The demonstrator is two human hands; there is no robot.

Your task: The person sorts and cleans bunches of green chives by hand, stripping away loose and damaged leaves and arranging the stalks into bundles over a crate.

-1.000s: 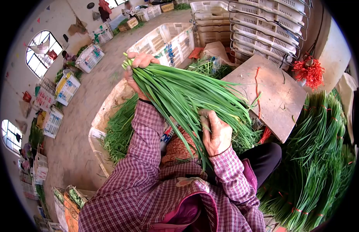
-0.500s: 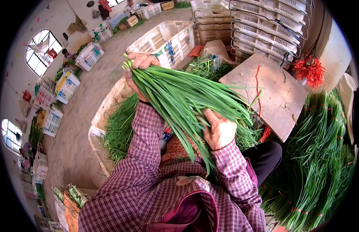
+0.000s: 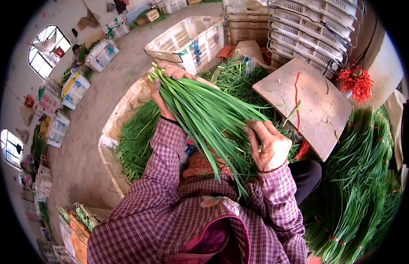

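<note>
A bunch of garlic chives (image 3: pixel 200 105) spreads across the middle of the head view, pale stem ends at upper left and long green leaves fanning to lower right. My left hand (image 3: pixel 167 79) is closed around the stem end. My right hand (image 3: pixel 270 143) is at the leaf end, its thumb and fingers pinching at the outer leaves; the exact fingertip contact is partly hidden. Loose green leaves (image 3: pixel 136 141) fill a worn white crate (image 3: pixel 112 127) beneath my arms.
A square board (image 3: pixel 316 105) with a red tie on it lies right of my hands. Tied chive bundles (image 3: pixel 354 185) are piled at the right, below red ties (image 3: pixel 355 83). Stacked crates (image 3: pixel 310 31) and a white crate (image 3: pixel 187 42) stand behind. Another person (image 3: pixel 77 57) is far left.
My right hand has shifted right along the leaves toward their tips. A short green piece now lies on the board. My left hand keeps its hold on the stems.
</note>
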